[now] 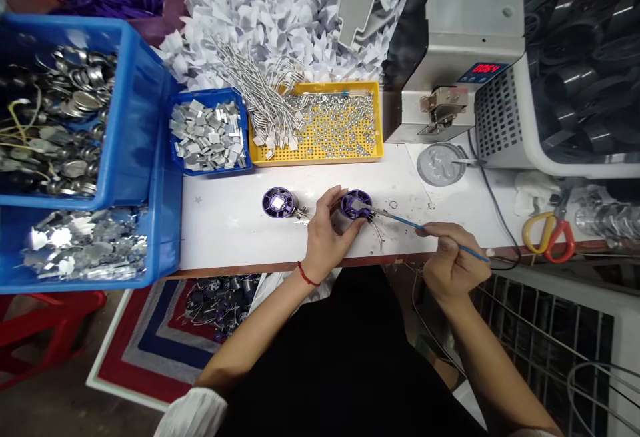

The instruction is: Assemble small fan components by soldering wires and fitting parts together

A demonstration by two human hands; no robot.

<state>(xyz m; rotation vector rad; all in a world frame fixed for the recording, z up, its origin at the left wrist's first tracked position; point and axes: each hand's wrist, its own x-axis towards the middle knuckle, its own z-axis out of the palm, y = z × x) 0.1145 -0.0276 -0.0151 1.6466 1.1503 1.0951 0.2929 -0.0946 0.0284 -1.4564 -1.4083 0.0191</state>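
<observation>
Currently, item 1: 1 purple round part (357,194) is sitting on the white bench (215,237), near its front edge, and your left hand (327,234) is grasping it, fingers curving along the upper left of the rim, thumb bracing the lower right. Item 2: 1 blue-handled brush (400,218); your right hand (453,264) is pinching it partway along the handle, and the tip is meeting the face of the held part. Item 3: thin wires (378,229), which are trailing beside your thumb. Item 4: 1 second purple round part (271,206), which is sitting apart to the left, bearing 1 pale square at its middle; neither of your 2 hands is touching it. Item 5: 1 round dish (421,169) of greyish matter, which is standing to the right, beyond the brush. Handling notes, by judgement: the held part is looking light and stiff, so your fingertips are probably needing only mild pressure; its outer rim is offering the soundest hold, on 2 opposite sides, as your left hand is taking it. The wires are seeming limp and easily bent, so they are making a poor grip. The face under the brush is possibly turning slippery; whether it is wet, you are not seeing clearly.
</observation>
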